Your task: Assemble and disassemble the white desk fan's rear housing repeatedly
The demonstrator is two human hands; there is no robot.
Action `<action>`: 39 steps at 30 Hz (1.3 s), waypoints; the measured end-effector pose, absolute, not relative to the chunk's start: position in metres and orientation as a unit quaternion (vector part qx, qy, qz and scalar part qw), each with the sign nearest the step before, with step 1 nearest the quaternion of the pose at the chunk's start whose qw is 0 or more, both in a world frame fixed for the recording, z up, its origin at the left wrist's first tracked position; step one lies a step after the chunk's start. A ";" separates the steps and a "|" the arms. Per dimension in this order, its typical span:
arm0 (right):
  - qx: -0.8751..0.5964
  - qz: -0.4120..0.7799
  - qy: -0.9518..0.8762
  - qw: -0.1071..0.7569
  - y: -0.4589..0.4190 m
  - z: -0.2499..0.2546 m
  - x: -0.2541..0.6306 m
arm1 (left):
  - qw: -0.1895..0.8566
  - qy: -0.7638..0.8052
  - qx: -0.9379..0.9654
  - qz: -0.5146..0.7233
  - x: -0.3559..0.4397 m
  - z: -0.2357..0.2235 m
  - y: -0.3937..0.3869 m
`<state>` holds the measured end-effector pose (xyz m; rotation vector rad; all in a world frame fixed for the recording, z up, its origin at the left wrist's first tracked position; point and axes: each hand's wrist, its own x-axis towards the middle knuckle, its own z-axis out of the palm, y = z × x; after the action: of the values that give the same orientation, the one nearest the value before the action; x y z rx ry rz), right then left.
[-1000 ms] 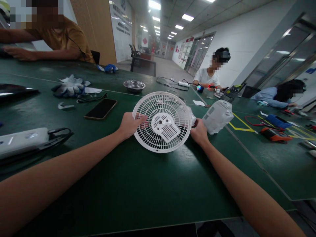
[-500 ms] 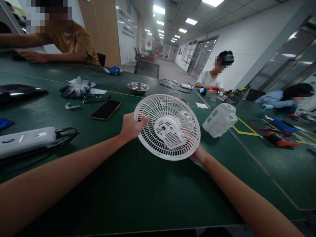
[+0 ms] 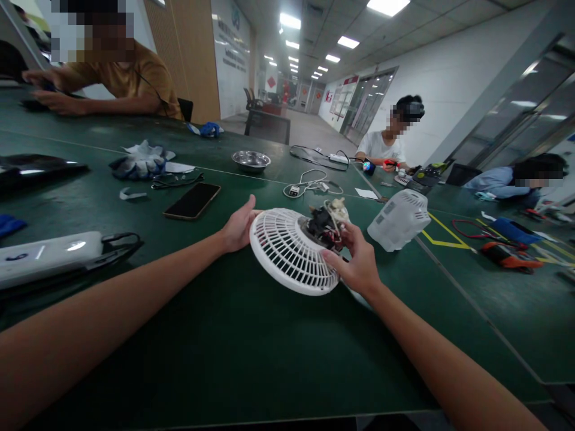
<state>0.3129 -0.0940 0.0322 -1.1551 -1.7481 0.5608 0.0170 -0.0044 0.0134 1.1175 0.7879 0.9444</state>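
Observation:
A round white fan grille [image 3: 291,254] is tilted above the green table, its ribbed face slanting toward me. On its back sits a bare motor [image 3: 327,226] with dark parts and loose wires. My right hand [image 3: 359,260] is closed around the right side, thumb on the grille and fingers by the motor. At the left rim is my left hand [image 3: 238,226], thumb raised and apart; its fingertips are partly hidden by the rim. A translucent white plastic housing [image 3: 399,220] stands on the table to the right.
Behind the grille lie a coiled white cord [image 3: 309,182] and a metal bowl [image 3: 250,160]. To the left are a phone [image 3: 192,200], gloves [image 3: 141,160] and a white device [image 3: 54,257]. An orange meter [image 3: 512,257] lies right. Other people sit around the table.
The grille has been turned over, so the motor on its back now shows. My right hand has come from beneath to the motor side; my left thumb has lifted off the ribs.

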 end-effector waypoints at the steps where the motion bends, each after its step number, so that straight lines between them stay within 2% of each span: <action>1: -0.484 0.183 -0.737 0.435 -0.094 0.032 0.311 | 0.705 0.340 0.476 0.401 0.018 0.014 -0.004; 3: -0.495 0.105 -0.776 0.377 -0.092 0.032 0.308 | 0.722 0.363 0.449 0.380 0.019 0.014 -0.003; 6: -0.463 0.092 -0.813 0.340 -0.086 0.035 0.313 | 0.697 0.429 0.438 0.372 0.021 0.015 -0.001; 9: -0.451 0.072 -0.802 0.385 -0.073 0.033 0.331 | 0.680 0.464 0.425 0.377 0.023 0.017 -0.002; 11: -0.493 0.015 -0.762 0.420 -0.060 0.028 0.345 | 0.674 0.469 0.425 0.380 0.024 0.018 -0.004; 14: -0.560 -0.021 -0.719 0.411 -0.039 0.016 0.361 | 0.657 0.471 0.447 0.383 0.026 0.019 -0.006; 18: -0.597 0.075 -0.693 0.396 -0.019 0.004 0.370 | 0.649 0.473 0.455 0.384 0.026 0.019 -0.007; 22: -0.605 0.231 -0.579 0.495 -0.019 0.008 0.364 | 0.634 0.482 0.469 0.383 0.024 0.018 -0.005; 27: -0.476 0.421 -0.540 0.552 -0.047 0.025 0.335 | 0.577 0.494 0.520 0.390 0.023 0.016 -0.004; 30: -0.441 0.350 -0.594 0.575 -0.069 0.033 0.315 | 0.519 0.514 0.552 0.402 0.023 0.015 -0.003; 37: -0.448 0.165 -0.745 0.465 -0.091 0.040 0.302 | 0.284 0.459 0.716 0.442 0.023 0.029 -0.013; 39: -0.442 0.135 -0.771 0.438 -0.090 0.041 0.304 | 0.271 0.392 0.764 0.436 0.026 0.038 -0.021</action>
<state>0.3041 -0.0905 0.0415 -1.0986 -1.9159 0.3354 0.0261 -0.0210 0.0378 2.0566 1.0548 1.1747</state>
